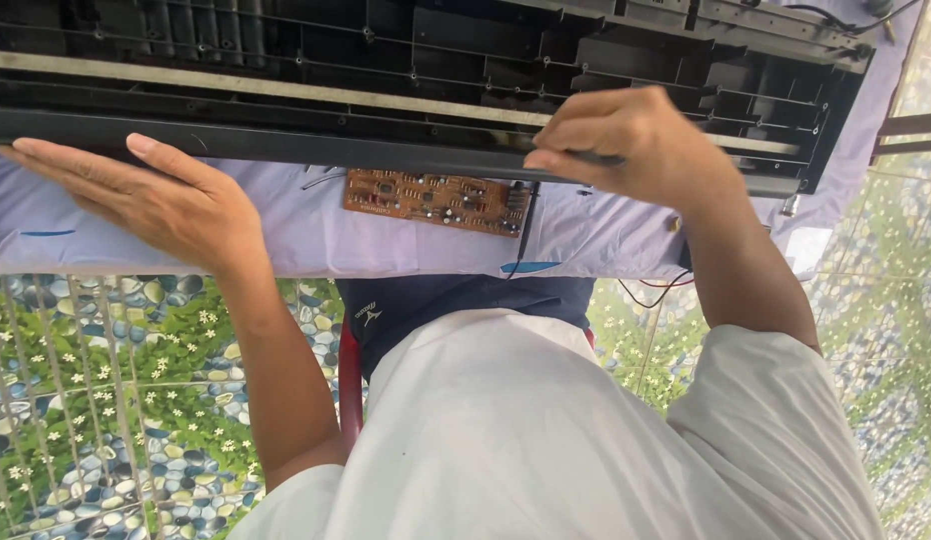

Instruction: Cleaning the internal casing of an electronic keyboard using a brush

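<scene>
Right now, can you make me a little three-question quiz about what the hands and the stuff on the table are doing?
1. True or false: the left hand lies flat and open against the long black plastic casing.
2. Which thing lies on the pale cloth between the two hands? A) a brown circuit board B) a red cup C) a yellow sponge
3. Fill in: the right hand pinches a thin dark ____ at the casing's near edge.

Key:
1. True.
2. A, the brown circuit board.
3. Tool; the thin dark tool is mostly hidden by the fingers, so its kind cannot be told.
</scene>
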